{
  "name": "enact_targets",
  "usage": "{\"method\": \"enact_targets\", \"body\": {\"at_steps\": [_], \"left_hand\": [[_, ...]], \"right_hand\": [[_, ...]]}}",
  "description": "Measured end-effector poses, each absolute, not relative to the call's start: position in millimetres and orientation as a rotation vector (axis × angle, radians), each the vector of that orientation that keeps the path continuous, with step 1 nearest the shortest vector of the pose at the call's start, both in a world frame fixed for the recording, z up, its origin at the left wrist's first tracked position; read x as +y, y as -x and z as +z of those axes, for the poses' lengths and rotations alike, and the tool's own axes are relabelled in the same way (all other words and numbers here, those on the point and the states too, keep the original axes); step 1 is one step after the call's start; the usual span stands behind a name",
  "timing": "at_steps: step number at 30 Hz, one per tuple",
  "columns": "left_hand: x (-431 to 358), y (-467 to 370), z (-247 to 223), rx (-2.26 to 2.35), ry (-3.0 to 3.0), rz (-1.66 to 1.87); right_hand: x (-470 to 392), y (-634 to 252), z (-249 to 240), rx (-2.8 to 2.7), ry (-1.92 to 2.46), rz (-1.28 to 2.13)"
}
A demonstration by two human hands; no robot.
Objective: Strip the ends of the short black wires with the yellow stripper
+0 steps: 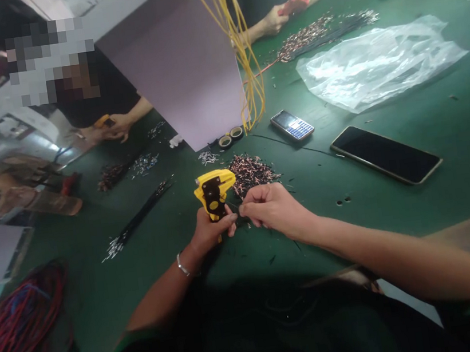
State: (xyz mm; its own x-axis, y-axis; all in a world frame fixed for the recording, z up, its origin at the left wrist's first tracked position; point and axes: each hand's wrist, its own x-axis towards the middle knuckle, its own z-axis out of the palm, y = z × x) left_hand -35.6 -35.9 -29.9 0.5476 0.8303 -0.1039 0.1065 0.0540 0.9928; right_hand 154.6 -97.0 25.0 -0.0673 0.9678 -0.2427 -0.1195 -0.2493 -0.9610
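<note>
A yellow and black wire stripper (212,193) stands upright in my left hand (213,225), whose fingers are wrapped round its handles. Close beside it on the right, my right hand (271,208) is closed in a pinch. A thin black wire (232,206) shows at its fingertips, mostly hidden by the fingers. Just behind my right hand lies a heap of short black wires with copper ends (252,172). A bundle of longer black wires with silvery ends (137,220) rests on the green table to the left.
Right of the heap are a keypad phone (292,125), a smartphone (386,154) and a clear plastic bag (380,67). Yellow wires (247,53) hang by a grey panel (185,61), near tape rolls (230,137). Red cable coils (34,329) lie left. Co-workers' hands (122,124) hold tools across the table.
</note>
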Motion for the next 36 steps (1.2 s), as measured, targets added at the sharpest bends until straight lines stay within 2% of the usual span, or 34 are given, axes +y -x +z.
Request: {"method": "enact_targets", "body": {"at_steps": [11,19,27,36], "left_hand": [[-27,39,-16,0.47,-1.169,0.431],[-28,35,-14,0.419,-1.113,0.344],[-27,36,-14,0.415,-1.101,0.309],[-28,37,-14,0.451,-1.134,0.272]], "right_hand": [[-78,-193,12,-1.416,1.212,0.9],[-76,-201,7,-1.63,1.177,0.61],[-75,-209,9,-1.732,1.189,0.495],[-77,-205,13,-1.733,1.25,0.58]]}}
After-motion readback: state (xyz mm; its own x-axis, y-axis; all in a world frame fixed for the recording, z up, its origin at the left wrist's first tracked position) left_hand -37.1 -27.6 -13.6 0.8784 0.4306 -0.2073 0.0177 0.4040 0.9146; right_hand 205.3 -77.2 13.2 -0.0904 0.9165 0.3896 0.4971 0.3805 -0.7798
